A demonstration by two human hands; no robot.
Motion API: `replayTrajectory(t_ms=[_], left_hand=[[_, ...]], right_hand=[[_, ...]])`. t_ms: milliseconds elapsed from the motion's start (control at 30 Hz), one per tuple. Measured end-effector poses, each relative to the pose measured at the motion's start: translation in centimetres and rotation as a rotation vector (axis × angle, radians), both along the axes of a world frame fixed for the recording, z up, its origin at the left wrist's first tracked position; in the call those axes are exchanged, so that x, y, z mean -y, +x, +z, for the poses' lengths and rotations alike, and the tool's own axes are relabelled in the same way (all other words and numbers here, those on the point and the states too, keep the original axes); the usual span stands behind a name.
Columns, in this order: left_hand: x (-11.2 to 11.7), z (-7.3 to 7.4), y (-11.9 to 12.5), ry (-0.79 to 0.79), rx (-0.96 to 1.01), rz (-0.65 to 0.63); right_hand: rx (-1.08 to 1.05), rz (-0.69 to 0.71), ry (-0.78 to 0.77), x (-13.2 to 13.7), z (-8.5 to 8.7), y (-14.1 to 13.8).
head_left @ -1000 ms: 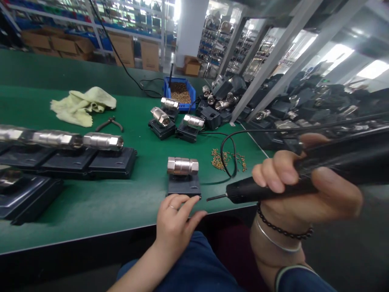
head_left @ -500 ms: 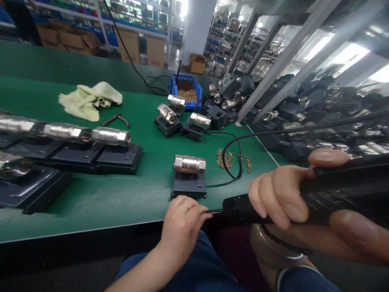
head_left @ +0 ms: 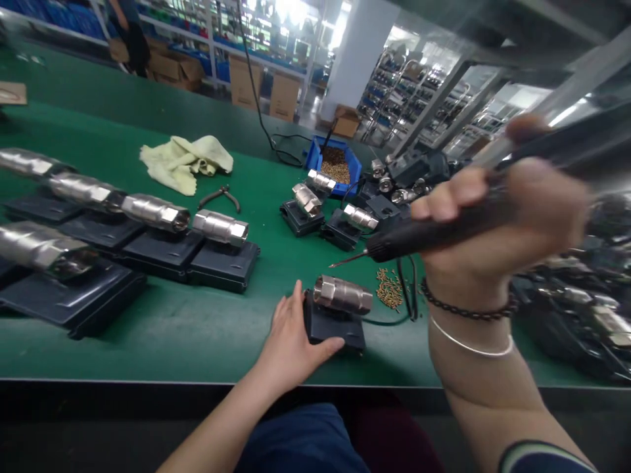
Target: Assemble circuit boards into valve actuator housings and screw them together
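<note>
My right hand (head_left: 493, 203) is wrapped round a black electric screwdriver (head_left: 434, 230), raised over the bench and partly blurred. Its thin bit points left and down, above a metal pipe fitting (head_left: 342, 294). That fitting sits on a dark plastic box (head_left: 338, 328) near the bench's front edge. With my left hand (head_left: 296, 341) I grip the box, fingers along its left side and thumb across the front corner. Whether a screw sits on the bit's tip is too small to tell. Small brass screws (head_left: 389, 289) lie in a loose pile right of the box.
Several similar boxes with fittings (head_left: 217, 263) stand in rows at left. Pliers (head_left: 220, 195) and a yellow cloth (head_left: 185, 164) lie behind them. A blue bin (head_left: 355, 164) holds screws. More units crowd the right side. A black cable (head_left: 414, 289) loops nearby. Someone stands far back left.
My left hand has left the screwdriver's tip and moved onto the box, which is now turned slightly. My right hand has lifted the screwdriver up above the fitting. The view has shifted.
</note>
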State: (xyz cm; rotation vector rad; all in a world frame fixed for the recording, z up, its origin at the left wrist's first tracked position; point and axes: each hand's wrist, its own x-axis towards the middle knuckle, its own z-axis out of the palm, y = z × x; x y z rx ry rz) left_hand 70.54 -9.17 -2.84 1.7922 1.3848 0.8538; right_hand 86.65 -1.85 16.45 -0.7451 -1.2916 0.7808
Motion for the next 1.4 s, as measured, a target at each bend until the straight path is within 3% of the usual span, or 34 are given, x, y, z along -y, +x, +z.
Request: replayTrajectory(t_ms=[100, 233, 533, 933, 1067, 1167, 1267, 1400], left_hand=[[0.0, -0.2, 0.5, 0.016, 0.034, 0.003], [0.2, -0.1, 0.6, 0.003, 0.05, -0.016], [0.1, -0.2, 0.7, 0.006, 0.082, -0.037], [0.1, -0.1, 0.6, 0.028, 0.088, 0.012], [-0.2, -0.5, 0.5, 0.011, 0.059, 0.033], [-0.3, -1.0, 0.5, 0.024, 0.05, 0.055], [-0.5, -1.5, 0.5, 0.031, 0.031, 0.073], [-0.6, -1.7, 0.3, 0.042, 0.033, 0.077]], right_hand=[[-0.062, 0.095, -0.035, -2.0, -2.8, -4.3], [-0.018, 0.178, -0.178, -3.2, -5.1, -5.4], [-0.002, 0.222, -0.266, -3.5, -5.9, -5.8], [-0.016, 0.438, -0.286, -4.6, -6.9, -6.3], [-0.045, 0.436, -0.286, -4.9, -6.6, -5.6], [-0.147, 0.299, -0.206, -4.6, -5.3, -3.3], [-0.241, 0.005, -0.022, -3.7, -4.4, 0.2], [-0.122, -0.31, 0.084, -2.4, -6.2, 4.5]])
